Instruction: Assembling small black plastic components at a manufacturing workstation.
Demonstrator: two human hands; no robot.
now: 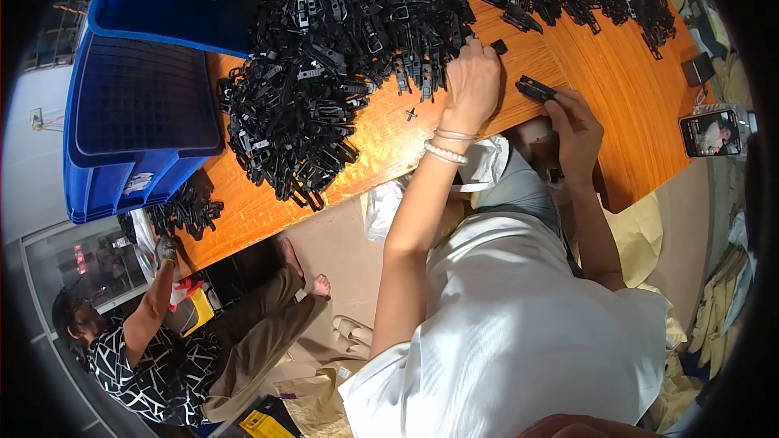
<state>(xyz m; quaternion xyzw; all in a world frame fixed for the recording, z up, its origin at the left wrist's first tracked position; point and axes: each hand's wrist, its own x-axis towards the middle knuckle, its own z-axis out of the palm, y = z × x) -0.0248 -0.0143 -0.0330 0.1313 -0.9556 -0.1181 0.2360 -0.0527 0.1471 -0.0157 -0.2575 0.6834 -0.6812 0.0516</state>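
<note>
My right hand [578,131] is closed on one end of a long black plastic clip-like part [535,89], held over the front edge of the orange wooden table [625,81]. To its left, my left hand [473,85] reaches over the tabletop with its fingers curled down. A small black piece [499,47] shows beside those fingers; whether they grip it is hidden. Beyond and left of this hand lies a big heap of similar black parts [324,57]. A small black cross-shaped piece [411,114] rests on the wood near my left wrist.
Stacked blue plastic bins [146,97] stand at the left. A co-worker [162,357] sits there, a gloved hand [166,248] near a smaller pile of black parts [191,209]. At the right table edge are a phone [712,133] and a black box [698,70]. Tan bags lie around the floor.
</note>
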